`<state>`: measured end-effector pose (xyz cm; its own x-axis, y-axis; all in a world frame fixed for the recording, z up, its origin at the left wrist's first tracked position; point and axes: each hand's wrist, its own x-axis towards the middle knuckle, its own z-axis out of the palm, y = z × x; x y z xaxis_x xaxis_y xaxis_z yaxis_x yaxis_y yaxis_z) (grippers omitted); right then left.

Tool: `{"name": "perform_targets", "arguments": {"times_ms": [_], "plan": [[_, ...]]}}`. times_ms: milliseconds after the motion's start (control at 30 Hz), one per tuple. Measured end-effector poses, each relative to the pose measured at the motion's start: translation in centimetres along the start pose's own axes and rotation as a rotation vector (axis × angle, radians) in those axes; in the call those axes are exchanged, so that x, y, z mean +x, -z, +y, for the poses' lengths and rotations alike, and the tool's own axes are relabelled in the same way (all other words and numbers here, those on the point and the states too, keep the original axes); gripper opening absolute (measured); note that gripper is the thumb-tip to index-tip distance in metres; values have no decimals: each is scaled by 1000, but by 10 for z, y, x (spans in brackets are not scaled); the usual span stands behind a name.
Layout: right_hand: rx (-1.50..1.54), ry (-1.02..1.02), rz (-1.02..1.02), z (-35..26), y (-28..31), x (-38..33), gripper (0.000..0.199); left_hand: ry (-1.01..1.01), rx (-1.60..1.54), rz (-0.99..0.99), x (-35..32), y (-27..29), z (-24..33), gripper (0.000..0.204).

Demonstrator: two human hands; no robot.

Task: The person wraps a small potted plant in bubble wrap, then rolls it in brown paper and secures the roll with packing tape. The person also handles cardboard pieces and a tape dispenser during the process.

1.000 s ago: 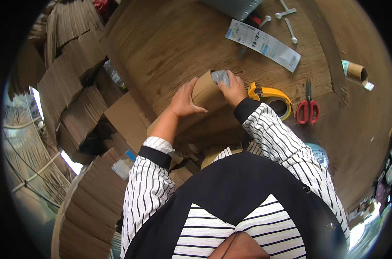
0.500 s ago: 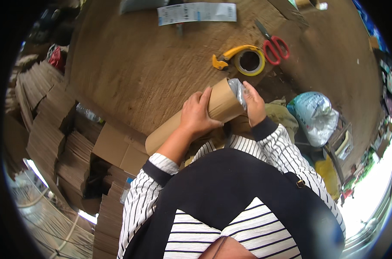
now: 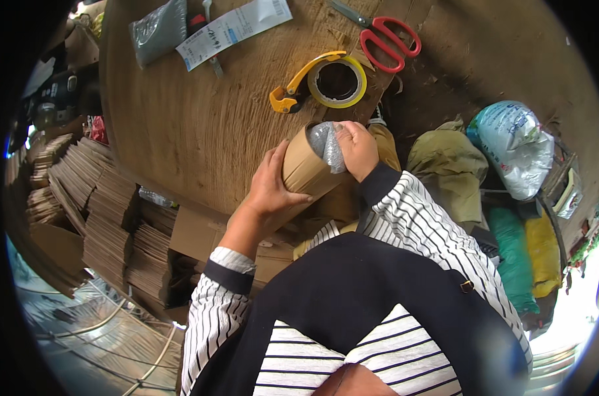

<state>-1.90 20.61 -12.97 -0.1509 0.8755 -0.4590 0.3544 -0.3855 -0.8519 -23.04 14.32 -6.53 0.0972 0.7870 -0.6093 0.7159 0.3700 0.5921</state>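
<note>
A rolled brown cardboard tube (image 3: 306,170) lies at the near edge of the wooden table (image 3: 200,125). My left hand (image 3: 270,185) wraps around the tube's side and holds it. My right hand (image 3: 357,148) is at the tube's open end, with its fingers on a wad of clear bubble wrap (image 3: 327,142) that sits in the opening. Both sleeves are striped black and white.
A yellow tape dispenser with a tape roll (image 3: 326,82) and red scissors (image 3: 385,39) lie just beyond the tube. A printed paper strip (image 3: 233,30) and a grey pouch (image 3: 157,30) lie farther back. Stacks of flat cardboard (image 3: 108,211) stand at the left, filled bags (image 3: 514,148) at the right.
The view has swung, so the table items now sit higher and closer. Both hands stay on the tube, the right one still pressing bubble wrap at its end.
</note>
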Motion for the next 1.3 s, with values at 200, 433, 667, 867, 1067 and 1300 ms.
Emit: {"name": "perform_targets", "arguments": {"times_ms": [200,433,667,867,1067,1300], "plan": [[481,-108,-443,36,23,7,41,46,-226,-140,18,1,-25,125],[250,-101,-591,8,31,30,67,92,-335,-176,27,27,-18,124],[-45,-131,-429,-32,6,37,51,-82,276,177,25,14,28,126],[-143,270,-252,-17,0,34,42,-167,274,175,24,20,17,128],[123,316,-273,-11,-15,36,36,-139,246,194,24,16,20,128],[52,7,-296,-19,-24,36,35,-238,254,222,22,8,17,120]]}}
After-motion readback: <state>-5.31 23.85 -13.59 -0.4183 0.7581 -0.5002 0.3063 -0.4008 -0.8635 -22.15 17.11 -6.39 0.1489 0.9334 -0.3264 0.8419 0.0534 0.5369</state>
